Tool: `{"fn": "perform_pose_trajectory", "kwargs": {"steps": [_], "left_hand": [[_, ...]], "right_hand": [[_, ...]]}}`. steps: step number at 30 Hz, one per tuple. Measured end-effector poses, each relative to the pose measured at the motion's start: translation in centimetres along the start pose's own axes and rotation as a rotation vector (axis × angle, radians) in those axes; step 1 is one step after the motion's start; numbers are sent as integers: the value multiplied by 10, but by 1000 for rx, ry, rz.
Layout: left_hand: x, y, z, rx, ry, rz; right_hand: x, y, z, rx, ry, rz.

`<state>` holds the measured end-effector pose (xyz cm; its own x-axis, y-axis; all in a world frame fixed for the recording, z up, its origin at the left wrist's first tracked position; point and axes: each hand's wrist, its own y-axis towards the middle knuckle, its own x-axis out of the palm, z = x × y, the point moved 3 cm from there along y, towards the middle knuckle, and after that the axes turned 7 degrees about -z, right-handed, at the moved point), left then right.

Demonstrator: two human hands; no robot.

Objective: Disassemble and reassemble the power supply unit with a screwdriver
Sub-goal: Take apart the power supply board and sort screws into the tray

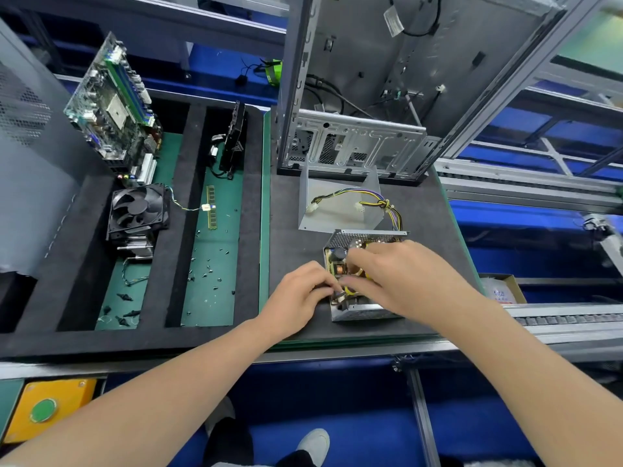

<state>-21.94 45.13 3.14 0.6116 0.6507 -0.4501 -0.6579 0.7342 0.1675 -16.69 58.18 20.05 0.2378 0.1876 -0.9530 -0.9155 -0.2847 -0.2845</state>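
Two hands work the open power supply unit (pixel 362 237), 6 o'clock of its cover (pixel 337 214). Left hand (pixel 300 293) fingers pinch its near corner; right hand (pixel 408 281) fingers blurred, grip undeterminable. Recommend steadying it, sparing wires (pixel 393 215).

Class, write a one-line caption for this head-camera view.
Left hand and right hand work at the open power supply unit on a dark mat, its cover lying behind.

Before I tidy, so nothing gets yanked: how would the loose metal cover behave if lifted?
Probably light and stiff: the cover is thin bent sheet metal. The wire bundle lying on it runs to the power supply, so lifting likely tugs it.
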Motion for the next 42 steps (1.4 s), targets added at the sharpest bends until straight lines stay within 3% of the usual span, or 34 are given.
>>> {"fn": "perform_pose_trajectory", "kwargs": {"steps": [6,9,14,19,25,29,36,39,42], "left_hand": [[4,3,-1,-45,-86,-27],[6,4,-1,-51,-52,-13],[4,3,-2,-36,-31,-22],[-1,0,-1,-9,-40,-2],[1,1,-1,-21,-49,-15],[1,0,-3,-16,-50,-26],[-7,-3,-4,-87,-137,14],[-12,-3,-6,-167,-245,35],[-23,0,-12,-255,-347,91]], "right_hand": [[8,11,-2,331,54,90],[6,10,-6,262,49,120],[-1,-1,0,-80,173,-50],[2,7,4,88,58,-7],[8,12,-1,319,141,49],[-3,11,-9,315,106,186],[1,14,-7,365,-5,103],[-2,10,-2,370,81,127],[-9,2,17,451,328,273]]}}
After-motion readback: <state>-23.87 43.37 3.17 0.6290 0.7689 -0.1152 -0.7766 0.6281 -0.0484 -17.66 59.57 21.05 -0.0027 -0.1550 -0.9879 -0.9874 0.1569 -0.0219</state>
